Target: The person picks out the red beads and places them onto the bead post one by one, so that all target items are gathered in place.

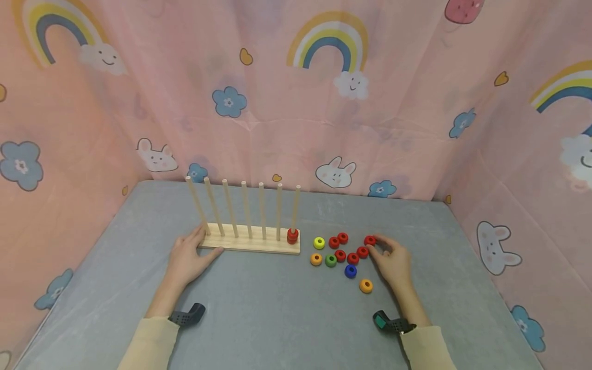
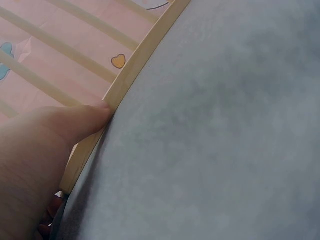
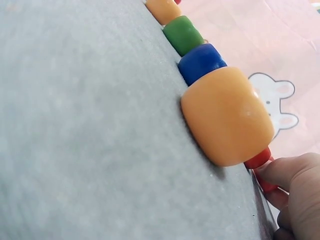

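Observation:
A pale wooden peg stand (image 1: 252,245) with a row of several upright pegs stands on the left half of the table. Two red beads (image 1: 292,236) are stacked on its rightmost peg. My left hand (image 1: 187,261) grips the stand's left end, its thumb (image 2: 95,119) along the front edge and the fingers round the far side. To the right of the stand, my right hand (image 1: 393,263) pinches a red bead (image 1: 369,240) between thumb and fingers at the table's surface. Another red bead (image 1: 363,252) lies just left of the thumb.
Between stand and right hand lie more red beads (image 1: 340,256), a yellow bead (image 1: 319,243), a green bead (image 1: 330,260), a blue bead (image 1: 350,271) and two orange beads (image 1: 366,286). A pink patterned curtain (image 1: 277,139) hangs round the grey table's (image 1: 263,318) back and sides.

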A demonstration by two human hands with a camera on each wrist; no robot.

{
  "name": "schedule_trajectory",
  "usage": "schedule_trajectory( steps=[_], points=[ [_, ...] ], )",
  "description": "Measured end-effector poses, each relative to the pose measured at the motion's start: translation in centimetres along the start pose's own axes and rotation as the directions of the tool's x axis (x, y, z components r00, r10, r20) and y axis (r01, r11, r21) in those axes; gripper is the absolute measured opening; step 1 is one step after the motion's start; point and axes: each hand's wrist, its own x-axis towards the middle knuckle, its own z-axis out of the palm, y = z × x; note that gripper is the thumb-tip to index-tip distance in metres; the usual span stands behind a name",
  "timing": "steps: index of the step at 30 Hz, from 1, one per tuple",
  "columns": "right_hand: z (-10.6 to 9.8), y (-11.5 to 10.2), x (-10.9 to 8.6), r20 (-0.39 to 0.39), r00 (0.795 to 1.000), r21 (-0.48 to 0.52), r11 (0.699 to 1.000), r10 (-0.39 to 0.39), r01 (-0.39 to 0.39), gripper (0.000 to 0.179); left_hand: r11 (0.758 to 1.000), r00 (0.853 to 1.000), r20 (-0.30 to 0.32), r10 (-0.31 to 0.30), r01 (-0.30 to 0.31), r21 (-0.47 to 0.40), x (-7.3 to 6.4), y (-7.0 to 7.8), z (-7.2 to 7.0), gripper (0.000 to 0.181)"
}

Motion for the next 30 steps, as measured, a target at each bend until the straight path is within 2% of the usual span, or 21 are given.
schedule_trajectory(
  steps=[11,19,26,30],
  points=[
    [-0.2,0.1,0.0,0.005,1.0,0.016,1.0,-0.024,0.024,0.036,1.0,1.0,-0.001,0.002,-0.002,-0.003,0.0,-0.1,0.0,0.088],
    [-1.2,-0.2,0.0,0.004,1.0,0.095,0.995,-0.013,0.013,0.038,1.0,1.0,0.0,0.005,-0.005,0.002,0.0,-0.1,0.0,0.089],
    [-2.6,-1.8,0.0,-0.019,1.0,0.148,0.989,-0.002,0.005,0.035,1.0,1.0,0.009,-0.004,0.004,-0.001,-0.1,0.1,-0.1,0.089],
    [-3.5,-2.8,-0.1,-0.037,0.999,0.177,0.984,-0.023,0.029,0.035,1.0,1.0,-0.001,0.006,-0.006,-0.002,-0.1,0.0,-0.1,0.088]
  ],
)
